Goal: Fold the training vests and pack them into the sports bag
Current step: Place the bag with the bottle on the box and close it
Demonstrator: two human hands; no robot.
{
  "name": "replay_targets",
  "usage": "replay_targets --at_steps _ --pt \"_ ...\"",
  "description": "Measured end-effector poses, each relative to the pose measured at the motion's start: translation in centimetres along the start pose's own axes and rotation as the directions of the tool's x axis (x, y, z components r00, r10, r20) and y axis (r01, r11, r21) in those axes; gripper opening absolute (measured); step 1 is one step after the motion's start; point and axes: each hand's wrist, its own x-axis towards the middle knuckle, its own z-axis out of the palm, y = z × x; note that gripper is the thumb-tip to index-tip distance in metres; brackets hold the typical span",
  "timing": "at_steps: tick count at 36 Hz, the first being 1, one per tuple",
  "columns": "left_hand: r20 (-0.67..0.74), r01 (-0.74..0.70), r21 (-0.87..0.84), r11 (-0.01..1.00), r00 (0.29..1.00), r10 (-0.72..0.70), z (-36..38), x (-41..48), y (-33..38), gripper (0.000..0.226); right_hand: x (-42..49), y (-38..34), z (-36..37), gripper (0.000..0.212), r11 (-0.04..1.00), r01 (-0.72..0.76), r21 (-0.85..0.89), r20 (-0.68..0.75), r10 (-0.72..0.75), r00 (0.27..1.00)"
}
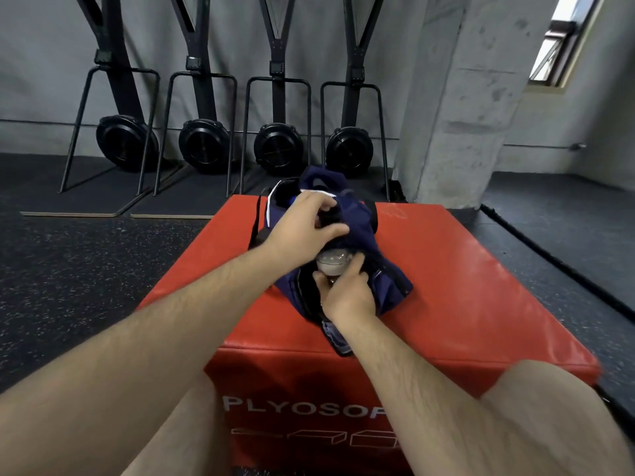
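Now, my right hand (pixel 347 295): curled round a clear bottle (pixel 332 264) at the bag's 6 o'clock mouth, probably to make room.
My left hand (pixel 302 228): pinching dark cloth (pixel 331 214) toward 12 o'clock, holding the opening wide; vest or bag, I cannot tell.
Sports bag (pixel 388 280): centred on the red box (pixel 474 269).

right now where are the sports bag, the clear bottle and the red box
sports bag (pixel 388 283), head view, navy side panel right of the opening
clear bottle (pixel 332 263), head view, its pale rounded end
red box (pixel 481 286), head view, bare top surface
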Motion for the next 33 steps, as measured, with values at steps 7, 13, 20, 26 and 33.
replay_targets --at_steps 7,13,20,26,33 --pt "-0.098 0.002 0.349 0.937 0.995 0.034 4.1 -5.5 -4.0 0.044 -0.5 1.6 0.9 0.078 0.98 -0.104 0.171 0.041 0.098 0.994" --pt "-0.03 0.028 0.391 0.92 0.999 -0.018 4.3 -3.9 -4.5 0.02 -0.6 2.4 1.1 0.091 0.988 -0.041 0.149 0.05 0.034 0.998" --pt "-0.063 -0.07 0.346 0.935 0.993 0.097 3.4 -4.4 -4.1 0.008 0.3 1.3 1.8 0.085 0.984 -0.078 0.163 0.064 0.069 0.996" --pt "-0.097 -0.102 0.279 0.955 0.986 0.134 2.0 -5.5 -4.0 0.004 2.3 -1.0 2.1 0.042 0.938 0.126 -0.324 0.101 -0.098 0.99" --pt "0.054 -0.145 0.288 0.946 0.989 0.135 2.2 -6.0 -5.5 0.01 1.8 -1.3 0.5 0.046 0.95 0.072 -0.304 0.232 0.001 0.973"
